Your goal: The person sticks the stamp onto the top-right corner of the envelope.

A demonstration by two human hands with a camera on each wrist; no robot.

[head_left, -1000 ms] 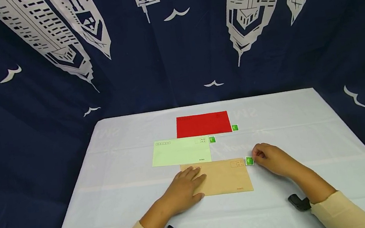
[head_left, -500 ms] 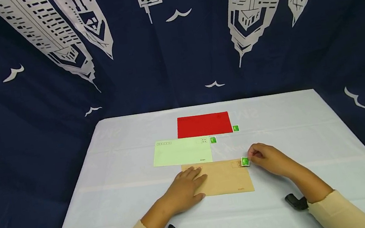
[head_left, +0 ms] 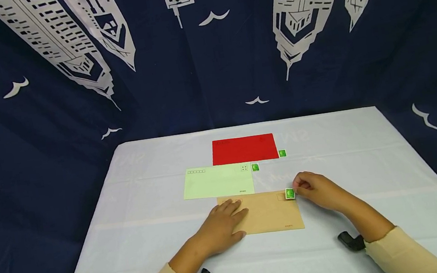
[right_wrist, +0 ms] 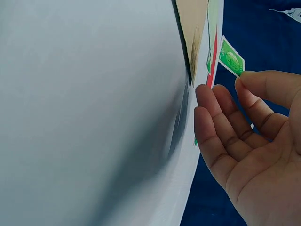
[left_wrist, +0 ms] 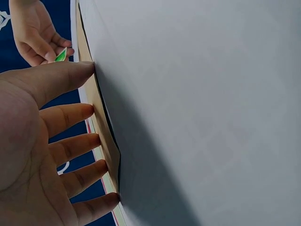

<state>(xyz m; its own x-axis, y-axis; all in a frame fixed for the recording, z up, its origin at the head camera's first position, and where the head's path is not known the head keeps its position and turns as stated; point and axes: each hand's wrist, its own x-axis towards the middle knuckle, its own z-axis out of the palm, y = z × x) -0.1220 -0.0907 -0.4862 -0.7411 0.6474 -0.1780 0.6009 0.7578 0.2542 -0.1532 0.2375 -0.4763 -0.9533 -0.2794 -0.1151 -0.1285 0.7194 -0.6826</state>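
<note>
A tan envelope (head_left: 269,215) lies nearest the person on the white table. My left hand (head_left: 223,229) rests on its left part with the fingers spread, as the left wrist view also shows. Between thumb and forefinger, my right hand (head_left: 318,190) pinches a green stamp (right_wrist: 232,57) by one corner. In the head view that stamp appears over the envelope's upper right corner, covering part of the printed box. In the right wrist view it is raised off the paper. The other right fingers are loosely bent.
Behind the tan envelope lie a pale green envelope (head_left: 216,182) and a red envelope (head_left: 243,150). A second stamp (head_left: 255,167) sits at the green one's right edge, and a third stamp (head_left: 282,153) beside the red one. A dark printed cloth (head_left: 211,81) hangs behind the table.
My right hand has moved left with the stamp, from beside the tan envelope's right edge to over its upper right corner. The left hand has stayed in place on the envelope.
</note>
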